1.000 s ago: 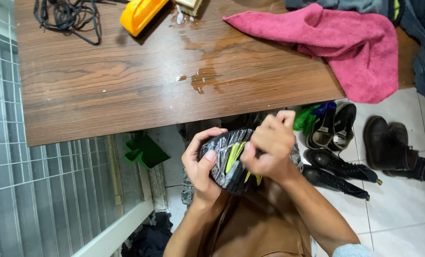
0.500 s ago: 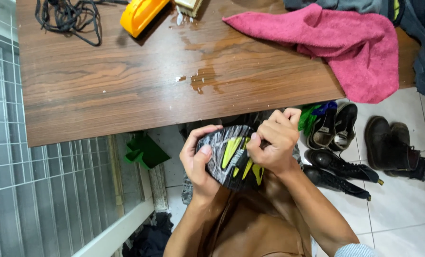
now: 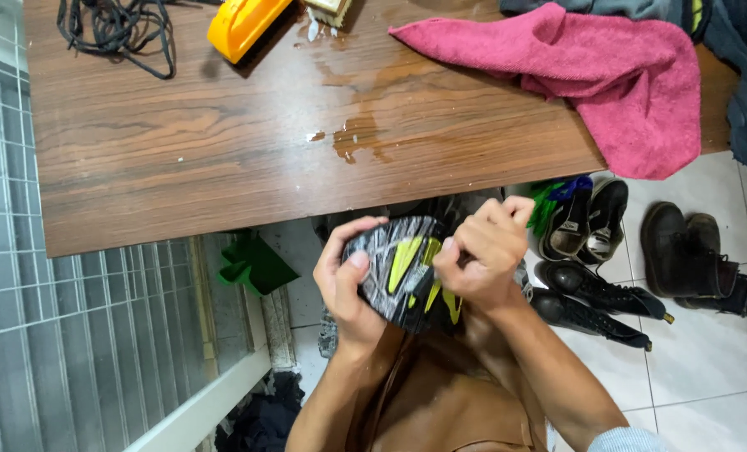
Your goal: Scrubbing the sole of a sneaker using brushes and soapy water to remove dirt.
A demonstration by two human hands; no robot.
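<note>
Both of my hands grip a black and grey sports shoe [image 3: 394, 268] with yellow-green stripes, held over my lap just below the wooden table's front edge. My left hand [image 3: 348, 280] wraps around its left end with the thumb on top. On the shoe's right side my right hand [image 3: 486, 251] is closed, fingers pinched against it. Brown fabric [image 3: 440, 393] on my lap lies under the shoe.
On the wooden table [image 3: 223, 151]: a pink towel [image 3: 591, 75], a yellow brush [image 3: 244, 25], black laces [image 3: 118, 29], a wet patch [image 3: 361, 138]. Several black boots and shoes [image 3: 641, 259] stand on the tiled floor at right. A green object [image 3: 252, 264] lies below the table.
The shoe has turned a little in my hands and shifted slightly left. My right hand has slid along its right side.
</note>
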